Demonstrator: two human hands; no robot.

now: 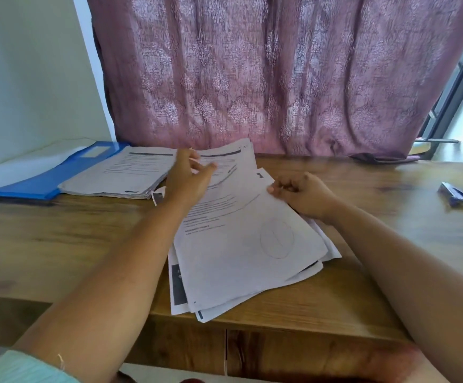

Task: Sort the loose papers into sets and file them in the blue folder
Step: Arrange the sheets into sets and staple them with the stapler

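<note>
At far left the blue folder (31,186) lies open, a sorted stack (119,175) on its right flap. The left hand (188,175) reaches past it, fingers loosely spread — whether it pinches the raised sheet (230,158) I cannot tell. The right hand (302,194), curled, pins the loose pile (241,258). Best to lift one sheet cleanly — keeping the pile pressed flat.

We count two hands (190,175) – left over papers, right (305,193) at pile's edge. One blue folder (39,183), open, far left of left hand. Two paper piles – sorted stack (125,175) just left of left hand, loose pile (241,250) between hands. One dark stapler-like item (458,199), well right of right hand. One curtain (280,73) beyond.
</note>
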